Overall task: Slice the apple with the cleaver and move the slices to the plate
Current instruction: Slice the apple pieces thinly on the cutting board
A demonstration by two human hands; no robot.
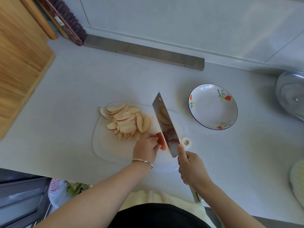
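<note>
Standing between slices [126, 120] and plate [212, 109], cleaver [166, 127], metal lid [289, 96] beyond

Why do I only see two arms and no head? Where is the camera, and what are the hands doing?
The camera sits on the person's head and looks down, so you see only their arms. There is just this one picture. The left hand pinches a red apple piece on a pale cutting board. The right hand grips the cleaver, its blade right against that piece. A heap of apple slices lies on the board. The flowered plate beside it has no slices yet.
</note>
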